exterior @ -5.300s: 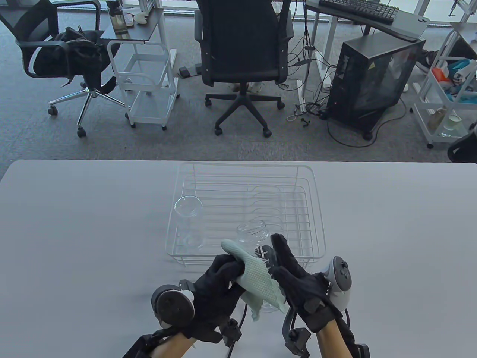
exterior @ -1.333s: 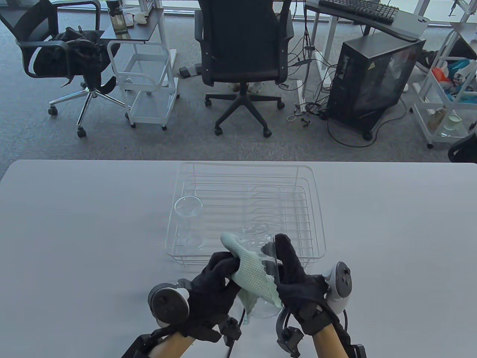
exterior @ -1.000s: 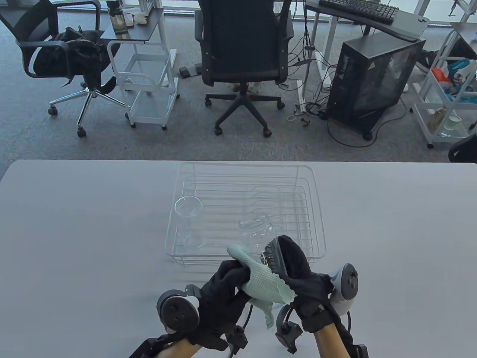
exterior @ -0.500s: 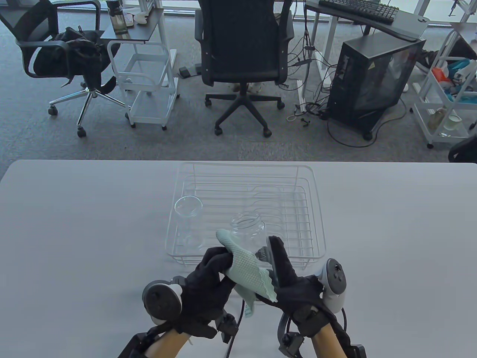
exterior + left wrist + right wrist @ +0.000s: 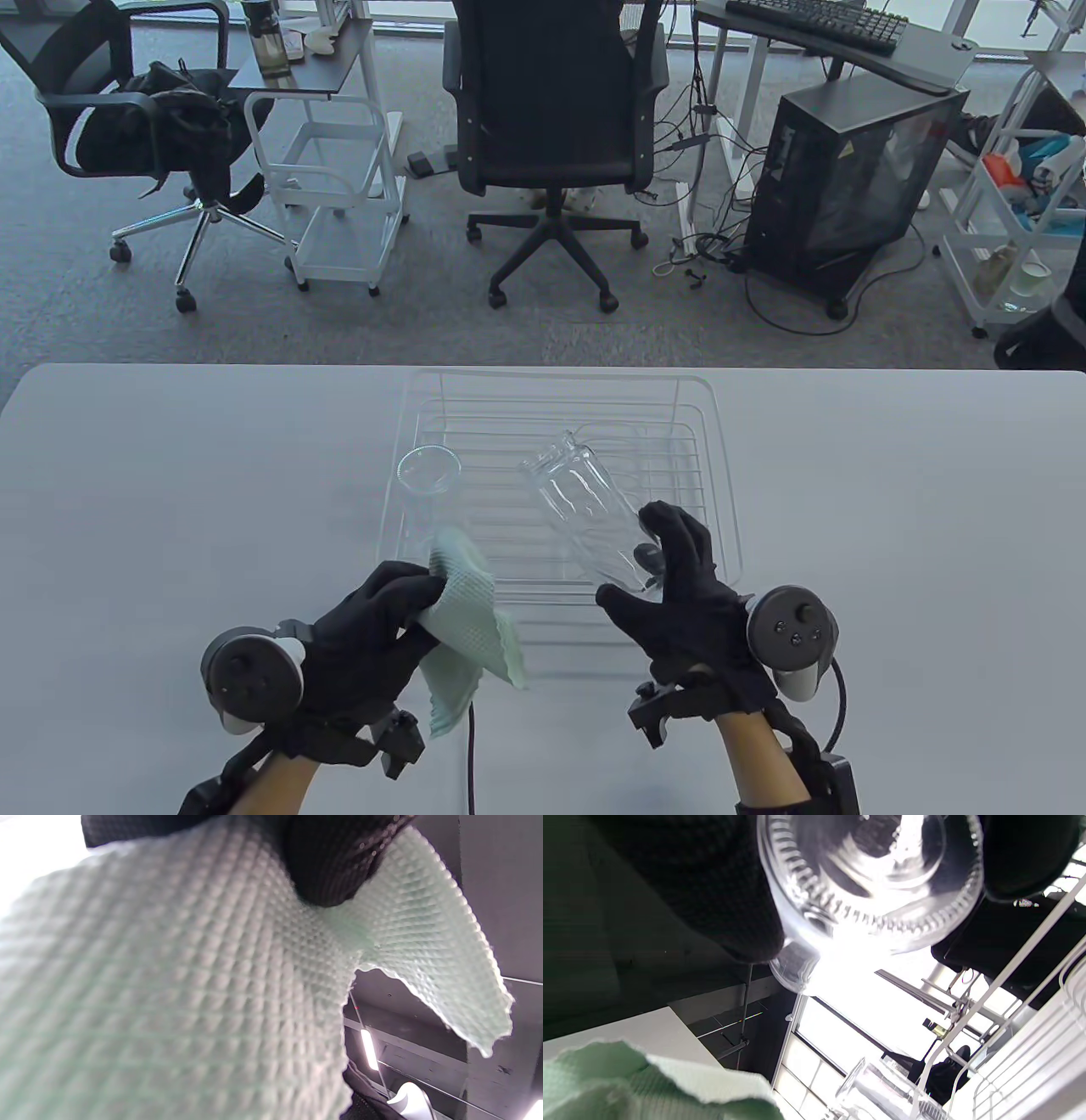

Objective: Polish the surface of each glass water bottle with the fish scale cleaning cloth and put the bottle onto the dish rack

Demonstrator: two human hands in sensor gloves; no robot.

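My right hand [image 5: 670, 577] grips the base end of a clear glass bottle [image 5: 585, 518], tilted with its mouth pointing up and left over the white wire dish rack [image 5: 721, 475]. From below, the right wrist view shows the bottle's ribbed base [image 5: 874, 878] between black gloved fingers [image 5: 712, 899]. My left hand [image 5: 382, 611] holds the pale green fish scale cloth [image 5: 467, 628] off to the left, near the rack's front left corner. That cloth [image 5: 169, 1005] fills the left wrist view. A second glass bottle [image 5: 428, 501] stands upright in the rack's left part.
The grey table [image 5: 170, 509] stretches wide on both sides of the rack. Behind the table are office chairs [image 5: 551, 127], a white trolley [image 5: 339, 187] and a black computer case [image 5: 848, 178] on the floor.
The hands have parted. My left hand drew the cloth off the bottle and moved left. My right hand carried the bottle forward over the rack and tipped it.
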